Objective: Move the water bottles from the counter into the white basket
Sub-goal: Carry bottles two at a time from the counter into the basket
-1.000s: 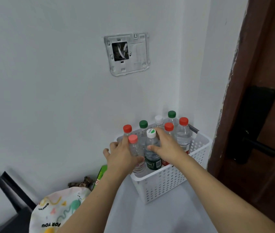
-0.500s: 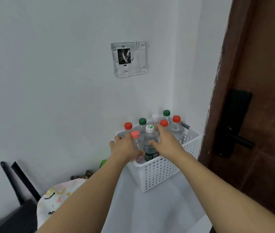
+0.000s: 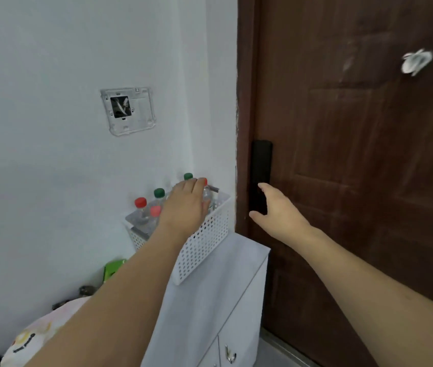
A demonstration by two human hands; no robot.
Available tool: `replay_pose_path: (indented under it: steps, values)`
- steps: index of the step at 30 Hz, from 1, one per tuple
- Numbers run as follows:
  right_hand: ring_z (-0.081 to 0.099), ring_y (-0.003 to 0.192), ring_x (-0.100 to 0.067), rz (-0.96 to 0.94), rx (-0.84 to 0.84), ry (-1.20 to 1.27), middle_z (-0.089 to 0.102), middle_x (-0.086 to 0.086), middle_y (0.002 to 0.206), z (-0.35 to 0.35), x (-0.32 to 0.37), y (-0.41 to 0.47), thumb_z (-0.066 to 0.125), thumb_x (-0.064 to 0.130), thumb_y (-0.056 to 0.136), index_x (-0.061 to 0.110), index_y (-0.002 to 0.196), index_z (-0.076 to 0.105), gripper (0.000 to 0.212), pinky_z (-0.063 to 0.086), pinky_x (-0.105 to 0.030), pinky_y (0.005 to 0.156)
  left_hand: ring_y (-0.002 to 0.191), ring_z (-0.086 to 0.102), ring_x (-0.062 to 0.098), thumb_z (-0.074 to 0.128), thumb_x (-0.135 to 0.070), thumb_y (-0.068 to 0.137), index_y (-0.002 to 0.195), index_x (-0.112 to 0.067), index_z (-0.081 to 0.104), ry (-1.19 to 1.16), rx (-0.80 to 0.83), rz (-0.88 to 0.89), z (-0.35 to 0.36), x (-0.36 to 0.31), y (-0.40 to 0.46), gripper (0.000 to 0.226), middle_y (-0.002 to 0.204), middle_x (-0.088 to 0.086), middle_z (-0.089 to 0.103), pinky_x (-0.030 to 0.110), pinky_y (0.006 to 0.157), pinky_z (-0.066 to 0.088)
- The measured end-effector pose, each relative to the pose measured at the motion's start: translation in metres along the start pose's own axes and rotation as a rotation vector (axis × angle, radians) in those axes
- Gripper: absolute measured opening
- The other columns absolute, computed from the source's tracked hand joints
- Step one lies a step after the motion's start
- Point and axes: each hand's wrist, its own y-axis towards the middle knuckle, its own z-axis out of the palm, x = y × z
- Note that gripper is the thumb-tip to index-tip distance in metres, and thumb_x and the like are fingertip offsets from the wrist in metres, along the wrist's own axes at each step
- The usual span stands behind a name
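Note:
The white perforated basket (image 3: 204, 242) stands on the white counter (image 3: 236, 271) in the corner by the wall. Several clear water bottles stand upright inside it; a red cap (image 3: 140, 202), a pink cap (image 3: 155, 211) and two green caps (image 3: 159, 192) (image 3: 188, 176) show. My left hand (image 3: 186, 205) lies palm down over the bottle tops, fingers stretched toward the back right, and hides the other bottles. My right hand (image 3: 276, 210) hangs in the air to the right of the basket, fingers relaxed and holding nothing, in front of the door lock.
A brown door with a black lock (image 3: 261, 165) fills the right side. A grey wall plate (image 3: 128, 111) sits above the basket. Left of the counter lie a green item (image 3: 113, 268) and a patterned bag (image 3: 38, 337). The cabinet front has a metal handle (image 3: 230, 356).
My right hand has left the bottles and moved right, toward the door. My left hand has slid over the bottle tops toward the back right. The view has swung right.

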Motion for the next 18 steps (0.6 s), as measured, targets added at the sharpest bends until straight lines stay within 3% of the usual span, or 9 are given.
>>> replay_pose_path:
  steps: [5, 12, 18]
  values:
    - [0.028, 0.140, -0.022, 0.090, -0.086, -0.087, 0.028, -0.006, 0.154, -0.056, -0.028, -0.047, 0.061, 0.032, 0.090, 0.016, 0.150, 0.022, 0.073, 0.027, -0.035, 0.112, 0.124, 0.048, 0.031, 0.049, -0.034, 0.099, 0.139, -0.008, 0.046, 0.011, -0.028, 0.139, -0.010, -0.072, 0.005, 0.048, 0.138, 0.012, 0.053, 0.042, 0.105, 0.037]
    - [0.028, 0.140, -0.022, 0.189, -0.194, -0.162, 0.029, -0.003, 0.154, -0.135, -0.075, -0.124, 0.060, 0.034, 0.089, 0.016, 0.149, 0.025, 0.072, 0.029, -0.036, 0.113, 0.130, 0.042, 0.029, 0.045, -0.035, 0.101, 0.145, -0.009, 0.039, -0.018, -0.030, 0.225, -0.022, -0.181, 0.006, 0.052, 0.144, 0.010, 0.047, 0.041, 0.113, 0.032]
    - [0.033, 0.138, -0.024, 0.263, -0.236, -0.226, 0.033, -0.005, 0.152, -0.231, -0.144, -0.220, 0.061, 0.032, 0.088, 0.016, 0.148, 0.027, 0.071, 0.031, -0.036, 0.111, 0.132, 0.041, 0.026, 0.043, -0.037, 0.101, 0.146, -0.010, 0.039, -0.045, -0.050, 0.319, -0.032, -0.325, -0.020, 0.053, 0.146, 0.008, 0.046, 0.042, 0.115, 0.028]
